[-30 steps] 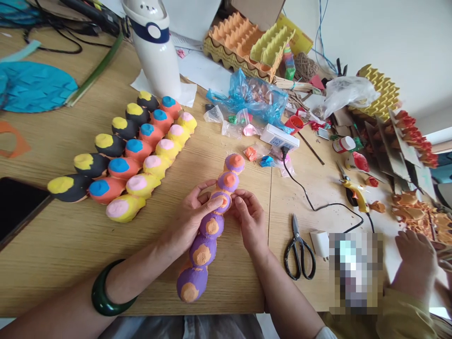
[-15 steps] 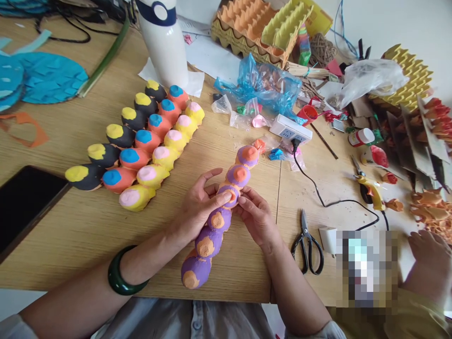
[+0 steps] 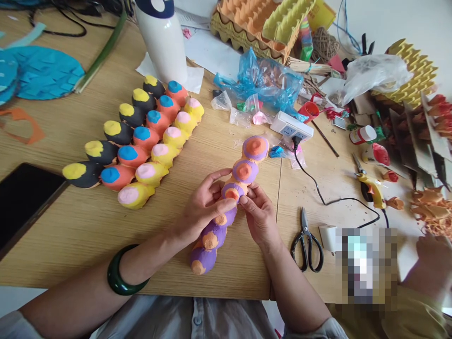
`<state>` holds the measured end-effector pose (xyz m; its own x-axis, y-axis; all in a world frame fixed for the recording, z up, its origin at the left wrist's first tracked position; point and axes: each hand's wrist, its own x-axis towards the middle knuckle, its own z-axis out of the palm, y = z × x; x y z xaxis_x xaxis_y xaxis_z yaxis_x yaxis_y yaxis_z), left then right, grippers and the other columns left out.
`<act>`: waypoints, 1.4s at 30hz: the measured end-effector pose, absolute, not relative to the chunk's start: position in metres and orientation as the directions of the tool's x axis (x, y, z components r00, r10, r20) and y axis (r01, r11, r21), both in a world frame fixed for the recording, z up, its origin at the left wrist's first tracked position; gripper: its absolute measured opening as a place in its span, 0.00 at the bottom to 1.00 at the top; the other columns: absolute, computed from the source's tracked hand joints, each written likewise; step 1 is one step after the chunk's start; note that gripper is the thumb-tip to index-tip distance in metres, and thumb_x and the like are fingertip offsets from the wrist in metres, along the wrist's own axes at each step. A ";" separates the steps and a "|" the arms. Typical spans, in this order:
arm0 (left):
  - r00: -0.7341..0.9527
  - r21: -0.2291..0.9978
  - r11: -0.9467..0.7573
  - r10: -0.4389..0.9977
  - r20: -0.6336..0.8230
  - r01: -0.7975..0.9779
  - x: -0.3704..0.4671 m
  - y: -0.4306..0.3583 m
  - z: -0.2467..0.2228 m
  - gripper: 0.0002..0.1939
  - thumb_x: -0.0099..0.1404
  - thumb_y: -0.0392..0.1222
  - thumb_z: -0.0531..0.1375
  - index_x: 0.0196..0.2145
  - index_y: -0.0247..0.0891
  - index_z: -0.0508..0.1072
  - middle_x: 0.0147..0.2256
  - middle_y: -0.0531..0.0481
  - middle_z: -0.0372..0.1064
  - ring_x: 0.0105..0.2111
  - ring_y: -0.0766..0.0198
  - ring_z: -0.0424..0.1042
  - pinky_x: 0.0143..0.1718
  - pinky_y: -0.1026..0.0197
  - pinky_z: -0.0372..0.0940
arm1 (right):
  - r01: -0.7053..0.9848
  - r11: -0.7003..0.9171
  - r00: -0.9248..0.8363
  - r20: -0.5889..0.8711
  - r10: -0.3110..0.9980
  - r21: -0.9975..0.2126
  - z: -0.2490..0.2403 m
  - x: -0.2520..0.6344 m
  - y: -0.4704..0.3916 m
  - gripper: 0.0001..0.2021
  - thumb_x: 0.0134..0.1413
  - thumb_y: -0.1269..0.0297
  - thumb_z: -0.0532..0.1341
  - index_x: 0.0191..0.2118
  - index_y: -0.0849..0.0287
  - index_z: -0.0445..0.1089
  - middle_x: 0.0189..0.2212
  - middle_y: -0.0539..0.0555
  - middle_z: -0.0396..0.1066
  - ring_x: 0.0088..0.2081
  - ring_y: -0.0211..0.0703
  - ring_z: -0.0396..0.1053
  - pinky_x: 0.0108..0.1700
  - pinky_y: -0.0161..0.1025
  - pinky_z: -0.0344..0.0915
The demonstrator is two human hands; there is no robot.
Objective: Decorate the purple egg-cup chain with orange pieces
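Between my two hands is a strip of egg carton cups point(image 3: 208, 238), covered in purple with orange tops. Its far end tilts up toward me, and the upper cups carry round, brighter orange caps. My left hand point(image 3: 203, 205) grips the strip's left side near the middle, its thumb lying across a cup by an orange cap. From the right, my right hand point(image 3: 263, 214) pinches the same cup, fingers partly hidden beneath it. To the left lie a black strip with yellow tops point(image 3: 122, 134), a red-orange one with blue tops point(image 3: 145, 136) and a yellow one with pink tops point(image 3: 162, 153).
Black-handled scissors point(image 3: 306, 245) lie right of my right hand, near a white adapter point(image 3: 328, 238). A power strip point(image 3: 290, 126) trails a black cord. A white bottle point(image 3: 164, 47) stands behind the strips; a phone point(image 3: 28, 202) lies left. Another person's hand point(image 3: 434, 259) is at far right.
The purple strip has tipped, its far end rising toward me and its near end shifting right and away. Both hands have moved slightly right with it, still holding it.
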<state>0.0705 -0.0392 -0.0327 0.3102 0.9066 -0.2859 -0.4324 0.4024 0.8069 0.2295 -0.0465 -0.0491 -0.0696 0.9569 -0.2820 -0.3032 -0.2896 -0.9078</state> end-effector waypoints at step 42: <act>0.345 0.595 0.595 0.802 -0.488 -0.540 0.068 -0.033 -0.024 0.23 0.54 0.44 0.71 0.48 0.49 0.76 0.34 0.54 0.73 0.27 0.64 0.69 0.24 0.63 0.62 | -0.328 -0.262 -0.153 -0.223 0.963 -0.908 -0.046 0.222 -0.054 0.20 0.54 0.56 0.74 0.50 0.50 0.71 0.39 0.50 0.81 0.37 0.42 0.77 0.40 0.39 0.74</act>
<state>0.0681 -0.0330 -0.0238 0.3445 0.8017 -0.4885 -0.5403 0.5948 0.5952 0.2224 -0.0543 -0.0457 -0.1528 0.9627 -0.2232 -0.3276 -0.2624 -0.9077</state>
